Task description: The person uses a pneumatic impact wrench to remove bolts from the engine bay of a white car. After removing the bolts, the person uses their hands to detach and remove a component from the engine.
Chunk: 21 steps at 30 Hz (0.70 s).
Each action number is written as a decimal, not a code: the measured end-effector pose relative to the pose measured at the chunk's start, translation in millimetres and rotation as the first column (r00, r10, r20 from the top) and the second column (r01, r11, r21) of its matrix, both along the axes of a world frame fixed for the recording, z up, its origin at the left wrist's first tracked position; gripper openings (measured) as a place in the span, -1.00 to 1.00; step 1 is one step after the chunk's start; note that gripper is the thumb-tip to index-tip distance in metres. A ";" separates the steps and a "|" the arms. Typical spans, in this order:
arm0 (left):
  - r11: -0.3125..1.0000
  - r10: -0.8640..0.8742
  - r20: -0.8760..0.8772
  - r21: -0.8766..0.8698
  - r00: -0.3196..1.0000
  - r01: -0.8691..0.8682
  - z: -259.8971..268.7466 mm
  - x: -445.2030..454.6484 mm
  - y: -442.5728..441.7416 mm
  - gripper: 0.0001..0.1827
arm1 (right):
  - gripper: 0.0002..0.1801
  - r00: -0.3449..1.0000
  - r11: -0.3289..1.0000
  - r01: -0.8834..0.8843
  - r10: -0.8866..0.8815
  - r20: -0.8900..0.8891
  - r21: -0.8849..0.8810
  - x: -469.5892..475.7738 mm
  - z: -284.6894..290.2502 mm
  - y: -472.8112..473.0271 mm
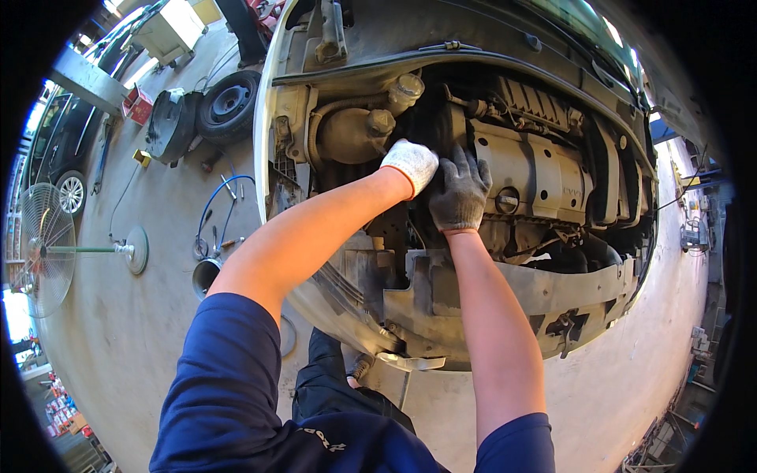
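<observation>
My left hand (412, 167), in a white knit glove, is closed in a fist at the dark gap of a car's engine bay, just below and right of the coolant expansion tank (350, 136). Whether its fingers hold something is hidden. My right hand (462, 188), in a dark grey glove, reaches into the same gap with its back towards me. Its fingers point away, beside the left edge of the engine cover (517, 159), and its fingertips are partly hidden in shadow. An oil filler cap (507, 201) sits on the cover's near edge.
The car's front crossmember (550, 290) runs between me and the engine. On the floor to the left are a wheel with a tyre (227, 105), a pedestal fan (50, 249), a blue hose (220, 195), loose tools and a metal funnel-like vessel (206, 276). A dark car (65, 142) stands farther left.
</observation>
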<state>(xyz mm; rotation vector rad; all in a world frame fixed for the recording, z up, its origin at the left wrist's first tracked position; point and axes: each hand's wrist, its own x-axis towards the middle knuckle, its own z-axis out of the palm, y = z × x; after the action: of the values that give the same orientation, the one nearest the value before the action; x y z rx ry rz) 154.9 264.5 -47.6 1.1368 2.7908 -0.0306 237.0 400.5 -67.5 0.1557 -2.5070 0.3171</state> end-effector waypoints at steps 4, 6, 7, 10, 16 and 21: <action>0.999 0.029 0.085 0.027 0.996 -0.031 2.1 -6.3 -2.5 -0.80 | -0.59 1.000 1.000 -0.011 0.011 -0.003 -0.007 -2.5 -1.2 1.1; 0.998 0.057 0.149 -0.027 0.987 -0.053 8.2 -8.2 2.3 -0.79 | -0.59 1.000 1.000 -0.010 0.010 0.001 -0.008 -1.0 0.2 2.2; 0.997 0.072 0.179 -0.054 0.981 -0.064 12.9 -9.5 5.4 -0.79 | -0.61 1.000 1.000 -0.006 0.006 -0.002 -0.008 -0.9 0.9 2.5; 0.993 0.076 0.208 -0.107 0.975 -0.055 14.2 -16.8 10.3 -0.76 | -0.64 1.000 1.000 0.003 -0.003 -0.006 -0.007 1.0 2.9 0.3; 0.967 0.061 0.308 -0.256 0.950 0.021 8.9 -43.1 13.8 -0.66 | -0.64 1.000 1.000 -0.002 0.002 -0.008 0.019 -3.6 4.3 -0.9; 0.921 -0.126 0.125 -0.354 0.984 0.163 16.0 -36.3 17.9 -0.77 | -0.65 1.000 1.000 0.011 -0.011 0.019 0.007 -4.4 7.4 1.4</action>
<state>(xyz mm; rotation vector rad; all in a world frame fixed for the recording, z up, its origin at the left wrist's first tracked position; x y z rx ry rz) 118.5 282.4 -31.6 1.2037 2.4666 -0.4705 232.6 401.9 -60.0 0.1420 -2.5277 0.3067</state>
